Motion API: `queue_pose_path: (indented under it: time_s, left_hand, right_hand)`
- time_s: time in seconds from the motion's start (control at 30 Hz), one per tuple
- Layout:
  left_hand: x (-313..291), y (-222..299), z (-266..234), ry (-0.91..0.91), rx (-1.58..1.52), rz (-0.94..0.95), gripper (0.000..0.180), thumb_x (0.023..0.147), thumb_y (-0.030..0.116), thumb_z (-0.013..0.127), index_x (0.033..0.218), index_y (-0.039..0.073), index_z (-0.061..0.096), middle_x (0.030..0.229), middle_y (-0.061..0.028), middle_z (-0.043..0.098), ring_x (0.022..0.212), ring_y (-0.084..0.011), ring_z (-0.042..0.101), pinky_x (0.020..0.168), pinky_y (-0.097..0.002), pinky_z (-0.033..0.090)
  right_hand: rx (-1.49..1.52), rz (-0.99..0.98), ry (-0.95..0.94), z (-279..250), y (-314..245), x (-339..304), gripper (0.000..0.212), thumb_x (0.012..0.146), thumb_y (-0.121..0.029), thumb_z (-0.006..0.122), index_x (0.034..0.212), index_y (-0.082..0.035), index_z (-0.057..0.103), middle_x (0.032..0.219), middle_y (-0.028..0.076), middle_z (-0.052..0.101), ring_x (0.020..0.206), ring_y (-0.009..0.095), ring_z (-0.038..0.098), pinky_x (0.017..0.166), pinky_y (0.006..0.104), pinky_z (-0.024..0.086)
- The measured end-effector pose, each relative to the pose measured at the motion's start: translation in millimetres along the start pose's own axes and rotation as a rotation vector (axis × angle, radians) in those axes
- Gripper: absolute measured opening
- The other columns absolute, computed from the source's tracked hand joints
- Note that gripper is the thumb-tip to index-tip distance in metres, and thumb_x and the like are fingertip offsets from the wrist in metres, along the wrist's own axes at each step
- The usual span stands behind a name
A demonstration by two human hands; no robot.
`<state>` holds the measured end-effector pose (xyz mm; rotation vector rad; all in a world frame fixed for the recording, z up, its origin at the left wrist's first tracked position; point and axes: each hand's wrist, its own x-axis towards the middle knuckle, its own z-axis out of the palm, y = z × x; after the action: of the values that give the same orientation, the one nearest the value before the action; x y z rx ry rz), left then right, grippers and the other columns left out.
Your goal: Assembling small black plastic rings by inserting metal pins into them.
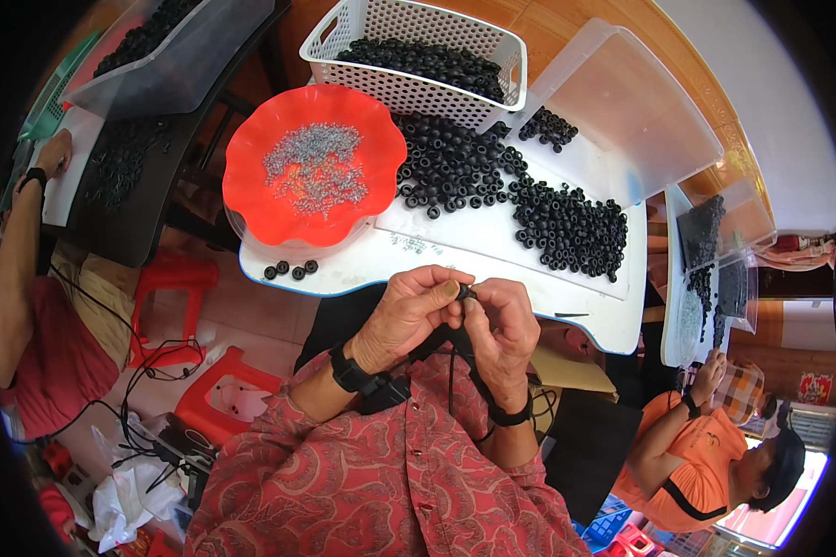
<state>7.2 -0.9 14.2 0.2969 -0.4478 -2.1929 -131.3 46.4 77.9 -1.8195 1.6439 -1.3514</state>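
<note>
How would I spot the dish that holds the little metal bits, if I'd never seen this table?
Start at the white table in front of the person, then look to its left end. There sits a red bowl with a wavy rim, holding small silvery metal pieces. Every other container nearby is white or clear and holds black rings.

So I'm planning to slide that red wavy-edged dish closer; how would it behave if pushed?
The red dish looks like thin plastic, so probably light and easy to slide. It sits partly past the white table edge, so it might tip. The small metal pieces heaped inside would likely shift or scatter if jolted.
</note>
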Motion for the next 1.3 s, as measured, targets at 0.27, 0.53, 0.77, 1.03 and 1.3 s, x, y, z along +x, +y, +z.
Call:
queue_pose_path:
  time_s: [0.27,0.53,0.77,1.03,1.3]
  left_hand:
    - [-1,6,-5,-0.039,0.046,-0.008,0.025,0.099,0.011,0.062,0.120,-0.002,0.065,0.093,-0.0093,0.068,0.074,-0.0136,0.065,0.067,-0.0279,0.057]
    - [-2,5,-8,0.014,0.057,0.025,0.016,0.097,0.008,0.064,0.109,-0.001,0.064,0.089,-0.0110,0.068,0.074,-0.0149,0.067,0.064,-0.0285,0.058]
    - [-6,2,-9,0.077,0.069,0.031,0.017,0.097,0.009,0.065,0.109,-0.002,0.065,0.088,-0.0111,0.069,0.074,-0.0150,0.068,0.066,-0.0281,0.059]
    - [-13,7,-6,0.164,0.283,0.037,0.015,0.097,0.004,0.062,0.109,-0.005,0.066,0.090,-0.0121,0.070,0.075,-0.0155,0.070,0.069,-0.0297,0.063]
    - [-22,15,7,0.187,0.388,0.031,0.022,0.098,0.003,0.061,0.115,-0.009,0.065,0.095,-0.0165,0.071,0.080,-0.0191,0.072,0.074,-0.0305,0.063]
  right_hand:
    - [-0.082,-0.092,-0.020,0,-6,3,0.018,0.083,0.006,0.071,0.099,0.001,0.065,0.095,0.012,0.063,0.074,0.019,0.065,0.062,0.0297,0.054]
    - [-0.116,-0.125,-0.063,-2,-8,5,0.020,0.082,0.007,0.070,0.100,0.001,0.064,0.095,0.013,0.062,0.073,0.020,0.065,0.062,0.0301,0.053]
    - [-0.112,-0.126,-0.074,0,-7,5,0.019,0.082,0.007,0.069,0.100,0.001,0.063,0.094,0.013,0.062,0.073,0.021,0.066,0.062,0.0307,0.054]
    - [-0.104,-0.111,-0.199,-7,-7,9,0.019,0.082,0.007,0.069,0.100,0.002,0.064,0.093,0.013,0.062,0.072,0.024,0.066,0.061,0.0324,0.054]
    - [-0.056,-0.084,-0.257,-9,-5,9,0.019,0.082,0.006,0.068,0.099,0.002,0.063,0.091,0.015,0.061,0.070,0.028,0.065,0.059,0.0348,0.053]
